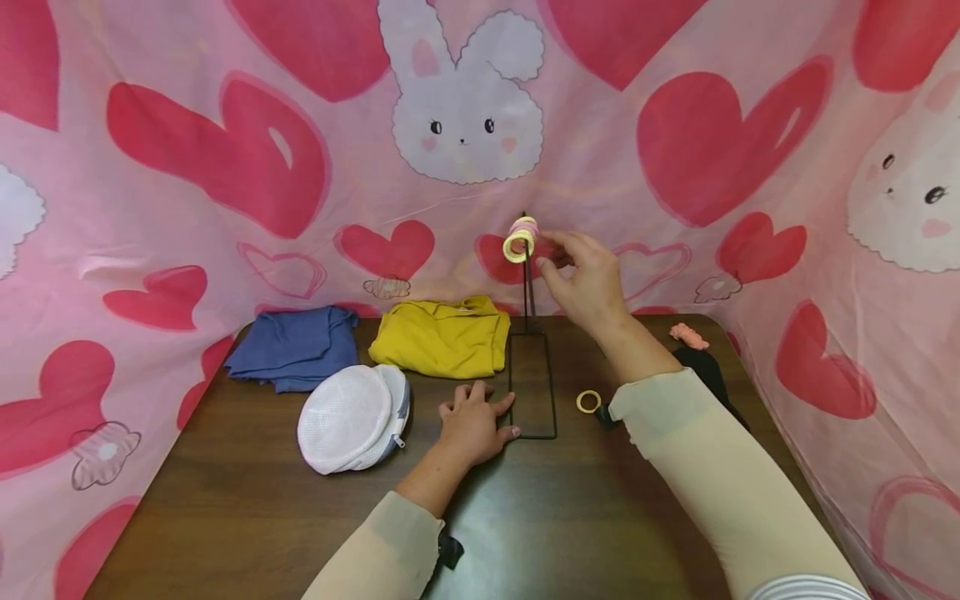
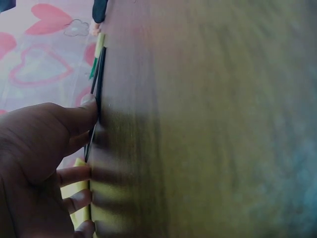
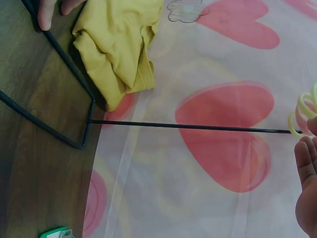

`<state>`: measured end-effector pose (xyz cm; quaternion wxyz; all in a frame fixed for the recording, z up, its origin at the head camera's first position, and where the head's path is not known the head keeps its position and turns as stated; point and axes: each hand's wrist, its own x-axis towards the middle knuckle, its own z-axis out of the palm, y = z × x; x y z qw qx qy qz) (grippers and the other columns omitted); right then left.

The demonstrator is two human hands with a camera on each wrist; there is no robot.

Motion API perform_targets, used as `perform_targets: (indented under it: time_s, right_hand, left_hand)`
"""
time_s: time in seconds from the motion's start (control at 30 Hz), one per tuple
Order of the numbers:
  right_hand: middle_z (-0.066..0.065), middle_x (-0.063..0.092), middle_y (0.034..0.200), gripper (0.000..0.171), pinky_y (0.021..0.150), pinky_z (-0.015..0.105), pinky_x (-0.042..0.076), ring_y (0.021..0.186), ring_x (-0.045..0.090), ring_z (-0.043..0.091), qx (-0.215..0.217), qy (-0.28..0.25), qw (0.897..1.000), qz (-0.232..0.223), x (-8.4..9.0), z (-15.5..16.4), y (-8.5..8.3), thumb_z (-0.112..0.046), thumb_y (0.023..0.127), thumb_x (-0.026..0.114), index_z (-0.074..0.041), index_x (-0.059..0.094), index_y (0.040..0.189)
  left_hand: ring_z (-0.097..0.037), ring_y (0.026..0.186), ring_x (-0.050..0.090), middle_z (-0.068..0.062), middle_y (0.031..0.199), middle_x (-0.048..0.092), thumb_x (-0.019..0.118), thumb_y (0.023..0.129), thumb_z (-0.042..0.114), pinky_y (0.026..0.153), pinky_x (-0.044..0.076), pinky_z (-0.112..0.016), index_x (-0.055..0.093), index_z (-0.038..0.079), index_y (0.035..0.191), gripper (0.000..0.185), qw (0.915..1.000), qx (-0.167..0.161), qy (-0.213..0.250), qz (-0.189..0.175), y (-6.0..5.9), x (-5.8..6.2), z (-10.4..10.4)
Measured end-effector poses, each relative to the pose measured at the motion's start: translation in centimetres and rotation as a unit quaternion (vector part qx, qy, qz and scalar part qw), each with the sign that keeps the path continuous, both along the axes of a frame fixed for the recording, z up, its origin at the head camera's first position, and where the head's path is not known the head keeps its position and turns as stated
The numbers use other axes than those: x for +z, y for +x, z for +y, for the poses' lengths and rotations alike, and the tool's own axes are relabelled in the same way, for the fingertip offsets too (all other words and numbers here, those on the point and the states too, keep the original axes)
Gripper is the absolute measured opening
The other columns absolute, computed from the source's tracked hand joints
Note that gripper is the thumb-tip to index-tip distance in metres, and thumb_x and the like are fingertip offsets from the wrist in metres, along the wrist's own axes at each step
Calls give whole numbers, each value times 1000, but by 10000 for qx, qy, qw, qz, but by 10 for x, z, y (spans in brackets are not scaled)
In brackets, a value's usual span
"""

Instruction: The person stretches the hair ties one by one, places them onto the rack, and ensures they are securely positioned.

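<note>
Wire stand (image 1: 531, 367) sits mid-table toward the back edge — rod vertical, base frame's long axis running front to back. Left hand (image 1: 474, 422) flat on the base's left rail, fingers straight. Right hand (image 1: 586, 275) pinches the hair ties (image 1: 520, 240) at the rod's top — yellow one outermost.

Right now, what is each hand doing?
Left hand: open, flat on the wire stand base.
Right hand: by the hair ties; grip cannot be told.
</note>
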<state>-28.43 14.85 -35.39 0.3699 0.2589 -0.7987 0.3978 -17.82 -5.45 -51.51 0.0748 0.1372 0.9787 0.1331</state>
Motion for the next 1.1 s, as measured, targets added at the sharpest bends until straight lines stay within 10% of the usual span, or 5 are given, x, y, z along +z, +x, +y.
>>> perform_targets:
  time_s: [1.1]
  right_hand:
    - [4,74,106,32,79,31,55,90,69,19,338,579,9951,-723,-84,54,63,-1,85,84,-5,76,115]
  left_hand:
    - [-38,138,34,-9,155,42,67,95,59,98,32,-66,53,37,153,63,10000,-15,64,-54,1,3,0]
